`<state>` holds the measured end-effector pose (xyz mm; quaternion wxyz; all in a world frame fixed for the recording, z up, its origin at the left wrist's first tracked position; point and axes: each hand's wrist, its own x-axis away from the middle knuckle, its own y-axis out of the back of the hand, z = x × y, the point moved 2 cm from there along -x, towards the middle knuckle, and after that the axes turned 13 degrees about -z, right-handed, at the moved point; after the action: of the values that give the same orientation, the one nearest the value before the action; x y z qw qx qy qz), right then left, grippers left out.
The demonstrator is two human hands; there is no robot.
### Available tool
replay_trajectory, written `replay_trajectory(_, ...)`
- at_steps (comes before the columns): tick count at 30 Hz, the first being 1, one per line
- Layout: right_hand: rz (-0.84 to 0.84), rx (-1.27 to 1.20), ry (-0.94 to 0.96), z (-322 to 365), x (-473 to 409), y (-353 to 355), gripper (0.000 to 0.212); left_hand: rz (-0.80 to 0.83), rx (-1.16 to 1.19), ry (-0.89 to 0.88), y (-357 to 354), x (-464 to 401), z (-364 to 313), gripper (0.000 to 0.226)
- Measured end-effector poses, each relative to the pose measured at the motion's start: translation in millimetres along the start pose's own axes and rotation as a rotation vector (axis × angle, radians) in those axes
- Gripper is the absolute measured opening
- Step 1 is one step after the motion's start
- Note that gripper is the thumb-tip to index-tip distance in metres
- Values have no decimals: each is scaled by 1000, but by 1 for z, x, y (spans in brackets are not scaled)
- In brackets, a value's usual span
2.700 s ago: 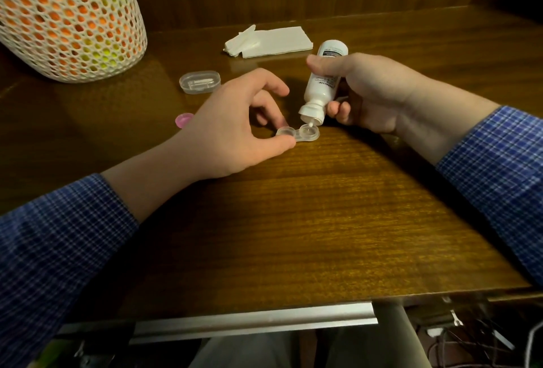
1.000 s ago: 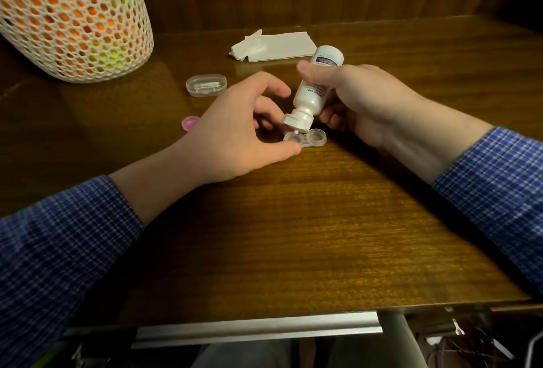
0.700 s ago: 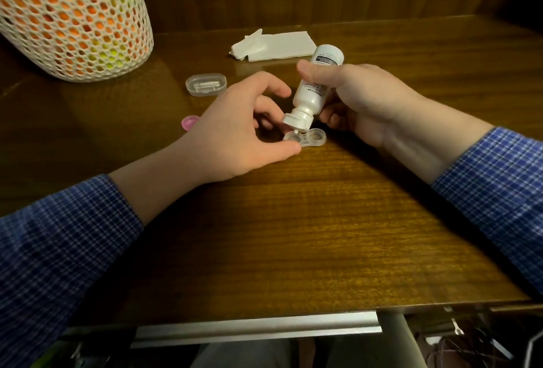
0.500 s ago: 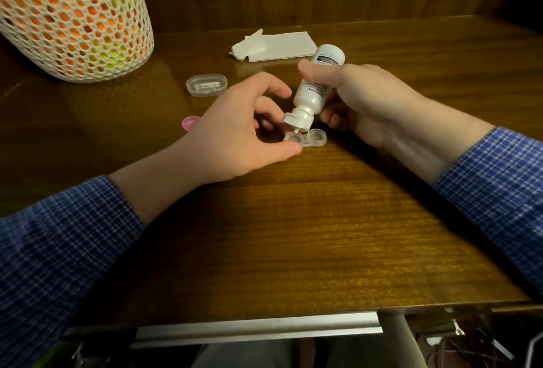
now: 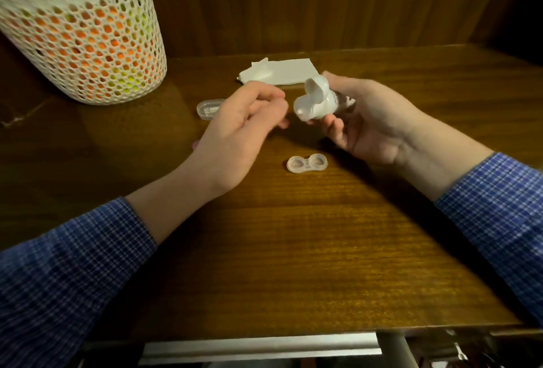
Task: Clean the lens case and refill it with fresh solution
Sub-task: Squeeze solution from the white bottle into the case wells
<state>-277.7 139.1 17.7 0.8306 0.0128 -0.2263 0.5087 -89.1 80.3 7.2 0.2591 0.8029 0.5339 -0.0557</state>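
The clear two-well lens case (image 5: 306, 163) lies open on the wooden table, free of both hands. My right hand (image 5: 370, 120) grips the white solution bottle (image 5: 317, 101), lifted above the table and tipped sideways toward the left, its flip cap hanging open. My left hand (image 5: 238, 129) hovers just left of the bottle's cap end, fingers loosely curled, holding nothing I can see. It is blurred.
A clear plastic lid or small box (image 5: 209, 107) lies behind my left hand. A pink cap (image 5: 196, 144) peeks out at my left wrist. Folded white tissue (image 5: 279, 72) lies at the back. A white mesh basket (image 5: 82, 38) stands at the back left.
My right hand has lifted the bottle off the lens case and turned it sideways. My left hand has let go of the case and risen toward the bottle's cap.
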Motion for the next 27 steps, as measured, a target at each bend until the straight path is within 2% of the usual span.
replay_trajectory(5,61,9,-48,1,1,-3,40,-107,49,52,1,-11,-9,33)
replay_trajectory(9,96,-100,-35,4,4,-4,36,28,22,170,-6,-29,-34,64)
replay_trajectory(12,106,-151,-11,5,5,-3,33,76,-59,202,-4,-39,-43,52)
replay_trajectory(14,110,-180,-26,5,6,-2,35,87,55,255,-1,-42,-41,44)
replay_trajectory(17,131,-252,-72,5,4,-1,46,119,324,329,2,-43,-35,45)
replay_trajectory(20,225,-366,-154,5,4,-1,56,145,426,286,1,-43,-31,33)
replay_trajectory(22,274,-427,-196,4,4,-1,53,115,406,230,0,-42,-29,28)
replay_trajectory(27,327,-335,-162,-2,7,0,42,-104,379,76,-5,-39,-33,28)
